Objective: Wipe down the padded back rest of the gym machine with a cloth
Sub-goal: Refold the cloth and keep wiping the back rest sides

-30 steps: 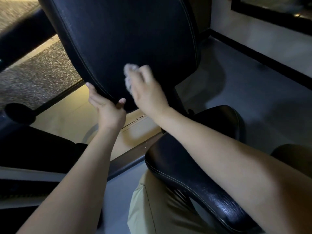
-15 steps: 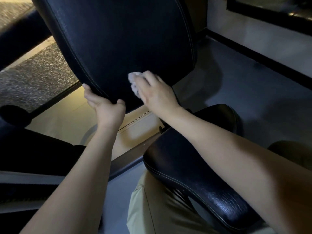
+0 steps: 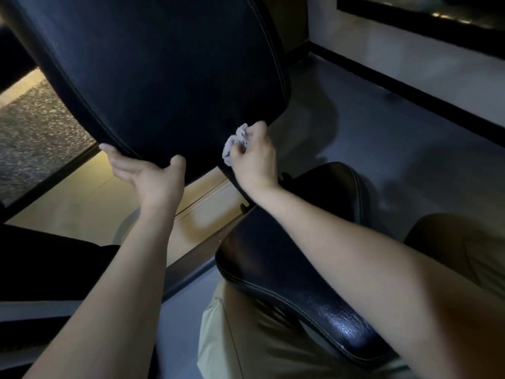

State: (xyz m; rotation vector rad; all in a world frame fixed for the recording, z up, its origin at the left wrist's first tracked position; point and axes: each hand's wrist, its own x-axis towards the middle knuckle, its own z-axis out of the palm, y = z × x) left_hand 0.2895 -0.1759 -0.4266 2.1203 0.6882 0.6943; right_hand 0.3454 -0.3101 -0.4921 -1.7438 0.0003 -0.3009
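**Wiping at the lower edge of the back rest**

Right hand (image 3: 254, 162): fingers curled tightly around a small crumpled cloth (image 3: 236, 142), held at the lower right edge of the dark padded back rest (image 3: 153, 77), seemingly touching it. Left hand (image 3: 149, 175): gripping the bottom edge of the same pad, thumb in front, the other fingers (image 3: 110, 150) behind, spread fairly wide.

Possible trouble from here: could slip off the pad, being so close to the edge; could miss the large upper area, far above the cloth; could drop the cloth if gripped loosely, since it is only a small bundle.

Counted: two hands, one cloth, one back rest, one seat pad (image 3: 300, 283) below.
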